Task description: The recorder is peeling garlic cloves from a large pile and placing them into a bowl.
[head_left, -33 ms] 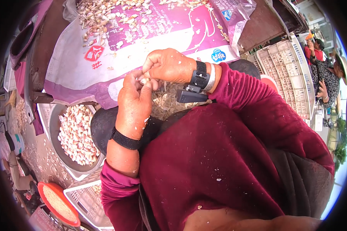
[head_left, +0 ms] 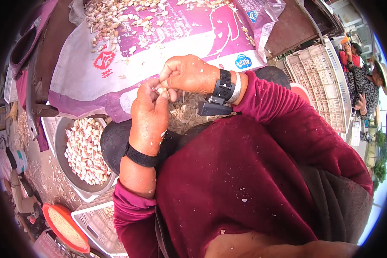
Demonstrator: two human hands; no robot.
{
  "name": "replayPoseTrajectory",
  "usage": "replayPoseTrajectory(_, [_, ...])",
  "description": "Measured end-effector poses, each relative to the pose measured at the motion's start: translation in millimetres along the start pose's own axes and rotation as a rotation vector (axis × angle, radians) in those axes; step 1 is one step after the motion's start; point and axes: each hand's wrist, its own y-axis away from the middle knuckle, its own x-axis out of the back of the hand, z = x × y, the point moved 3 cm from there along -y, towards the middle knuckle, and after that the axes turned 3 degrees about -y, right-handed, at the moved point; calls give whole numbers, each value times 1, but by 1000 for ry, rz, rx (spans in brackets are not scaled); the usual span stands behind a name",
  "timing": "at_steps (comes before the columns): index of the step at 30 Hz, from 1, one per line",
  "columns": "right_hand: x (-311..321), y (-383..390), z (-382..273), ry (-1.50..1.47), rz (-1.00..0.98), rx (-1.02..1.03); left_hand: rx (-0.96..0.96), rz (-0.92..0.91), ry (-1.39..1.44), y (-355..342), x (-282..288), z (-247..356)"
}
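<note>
A small whitish garlic clove point(head_left: 161, 90) sits pinched between my two hands. My left hand point(head_left: 149, 107) is closed on it with thumb and fingers. Bent over from the right, my right hand point(head_left: 190, 75) has its fingertips pressed together at the same clove; whether they grip the clove or a bit of its skin is hidden. Below the hands, loose papery garlic skins point(head_left: 185, 109) lie between my knees. Ahead, many garlic cloves point(head_left: 105, 21) are strewn over a purple and white plastic sack point(head_left: 79, 69) spread on the table.
At my left stands a grey metal basin point(head_left: 61, 142) heaped with garlic cloves. Beyond it are a red basin point(head_left: 82, 248) and a white plastic crate point(head_left: 90, 221). Stacked pale crates point(head_left: 337, 81) stand on the right, with other people point(head_left: 367, 81) past them.
My hands stay at the clove with hardly any shift. At the far right, a person's lower hand has changed its pose slightly.
</note>
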Motion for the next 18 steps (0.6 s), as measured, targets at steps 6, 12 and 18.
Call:
replayPoseTrajectory(6, [8, 3, 14, 67, 98, 18, 49, 6, 11, -7, -13, -5])
replayPoseTrajectory(12, [50, -8, 0, 275, 225, 265, 420, -208, 626, -8, 16, 4])
replayPoseTrajectory(18, [169, -48, 33, 1083, 389, 278, 150, -865, 989, 12, 3, 102])
